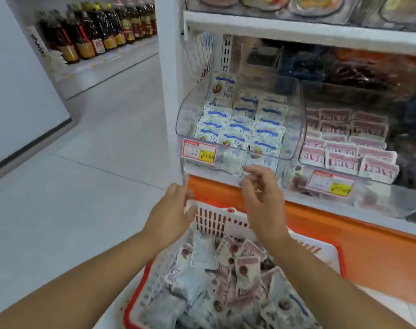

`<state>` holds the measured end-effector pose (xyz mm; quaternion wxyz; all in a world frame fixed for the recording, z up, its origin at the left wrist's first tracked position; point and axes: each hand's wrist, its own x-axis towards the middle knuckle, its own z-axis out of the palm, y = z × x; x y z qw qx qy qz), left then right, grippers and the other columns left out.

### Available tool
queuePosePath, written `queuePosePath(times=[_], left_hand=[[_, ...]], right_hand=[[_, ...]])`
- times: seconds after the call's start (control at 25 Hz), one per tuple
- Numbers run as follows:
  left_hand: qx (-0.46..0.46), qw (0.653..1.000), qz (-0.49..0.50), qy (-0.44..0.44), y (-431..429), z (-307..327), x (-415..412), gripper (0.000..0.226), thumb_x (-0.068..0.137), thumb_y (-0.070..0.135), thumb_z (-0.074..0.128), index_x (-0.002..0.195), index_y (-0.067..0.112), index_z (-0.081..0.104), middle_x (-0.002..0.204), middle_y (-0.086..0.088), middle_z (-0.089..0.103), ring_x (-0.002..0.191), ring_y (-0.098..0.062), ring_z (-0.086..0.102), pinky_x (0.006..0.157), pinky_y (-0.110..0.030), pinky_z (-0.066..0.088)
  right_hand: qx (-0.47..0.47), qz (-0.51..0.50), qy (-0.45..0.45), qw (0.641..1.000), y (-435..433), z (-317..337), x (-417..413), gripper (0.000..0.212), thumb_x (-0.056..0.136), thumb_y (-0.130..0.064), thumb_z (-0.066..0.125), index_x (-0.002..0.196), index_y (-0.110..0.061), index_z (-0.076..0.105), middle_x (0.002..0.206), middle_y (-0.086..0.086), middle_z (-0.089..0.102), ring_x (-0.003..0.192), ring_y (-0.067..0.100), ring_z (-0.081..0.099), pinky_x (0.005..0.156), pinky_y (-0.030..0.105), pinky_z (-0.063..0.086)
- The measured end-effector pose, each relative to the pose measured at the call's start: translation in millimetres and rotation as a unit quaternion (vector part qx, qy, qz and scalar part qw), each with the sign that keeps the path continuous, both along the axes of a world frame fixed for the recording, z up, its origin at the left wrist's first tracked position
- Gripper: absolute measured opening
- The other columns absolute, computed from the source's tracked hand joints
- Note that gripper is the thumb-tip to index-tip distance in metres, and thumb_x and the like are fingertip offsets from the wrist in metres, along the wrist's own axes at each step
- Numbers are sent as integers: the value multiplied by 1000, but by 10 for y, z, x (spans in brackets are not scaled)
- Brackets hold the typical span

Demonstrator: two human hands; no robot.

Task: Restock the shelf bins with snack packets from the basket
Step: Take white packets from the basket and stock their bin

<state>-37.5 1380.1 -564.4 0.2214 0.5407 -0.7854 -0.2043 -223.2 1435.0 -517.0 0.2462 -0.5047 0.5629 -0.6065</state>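
Observation:
A red and white basket (216, 220) sits low in front of the shelf, holding several blue and pink snack packets (203, 254). Above it a clear bin (294, 124) holds rows of blue-and-white packets (240, 125). To its right a second clear bin (304, 160) holds pink packets (342, 160). My left hand (172, 216) hovers over the basket's far left corner with relaxed fingers and holds nothing. My right hand (261, 193) is raised just below the blue bin's front, fingers loosely spread and empty.
Price tags (198, 151) hang on the bin fronts. An orange base panel (358, 255) runs under the shelf. Bottles of oil (95, 32) line a far shelf at upper left. Pale tiled floor (83, 186) lies to the left.

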Motion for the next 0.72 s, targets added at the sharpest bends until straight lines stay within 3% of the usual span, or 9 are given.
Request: queuePosePath(times=[0.08, 0.16, 0.28, 0.4, 0.56, 0.64, 0.72], left_hand=[[94, 991, -60, -68, 227, -339, -143, 35, 92, 30, 60, 125, 21, 52, 125, 1, 48, 110, -17, 56, 93, -33, 47], [170, 976, -84, -103, 435, -701, -262, 50, 91, 30, 62, 137, 21, 46, 140, -4, 44, 125, -20, 48, 105, -31, 40], [231, 957, -78, -159, 644, -1145, -314, 63, 91, 34, 61, 147, 22, 34, 152, -5, 34, 137, -24, 37, 113, -36, 33], [217, 945, -86, -230, 631, -1378, -308, 73, 91, 43, 59, 152, 29, 22, 162, -3, 14, 148, -27, 15, 119, -42, 21], [206, 945, -92, -236, 479, -1577, -450, 98, 78, 65, 62, 154, 34, 7, 163, -4, -5, 150, -29, -7, 122, -48, 4], [217, 928, -102, -285, 436, -1695, -537, 103, 78, 62, 64, 154, 31, 1, 162, -7, -10, 149, -31, -11, 120, -51, 1], [206, 915, -98, -333, 411, -1767, -603, 99, 80, 54, 65, 153, 30, 3, 162, -10, -1, 149, -33, -1, 118, -54, 9]], right_hand=[[153, 8, 62, 986, 252, -607, -124, 26, 98, -7, 52, 100, -33, 55, 79, -4, 57, 61, 2, 50, 58, 19, 42], [328, 37, 129, 935, 457, -1121, -314, 20, 99, -15, 50, 111, -29, 56, 97, -1, 65, 70, 7, 59, 66, 26, 53], [466, 63, 167, 867, 767, -1570, -531, 36, 99, -13, 41, 131, -26, 51, 100, -9, 64, 51, 7, 52, 46, 18, 41], [486, 48, 164, 857, 850, -1666, -586, 30, 98, -15, 40, 120, -26, 55, 93, -6, 65, 48, 9, 51, 45, 21, 41], [479, 54, 152, 863, 744, -1749, -551, 29, 99, -20, 38, 122, -25, 56, 96, -10, 59, 59, 15, 60, 53, 27, 48], [486, 44, 128, 864, 741, -1817, -574, 29, 99, -22, 39, 122, -27, 56, 92, -12, 59, 65, 18, 62, 55, 27, 48], [496, 28, 103, 862, 752, -1872, -619, 30, 97, -21, 41, 121, -31, 56, 86, -8, 63, 61, 17, 61, 53, 26, 47]])
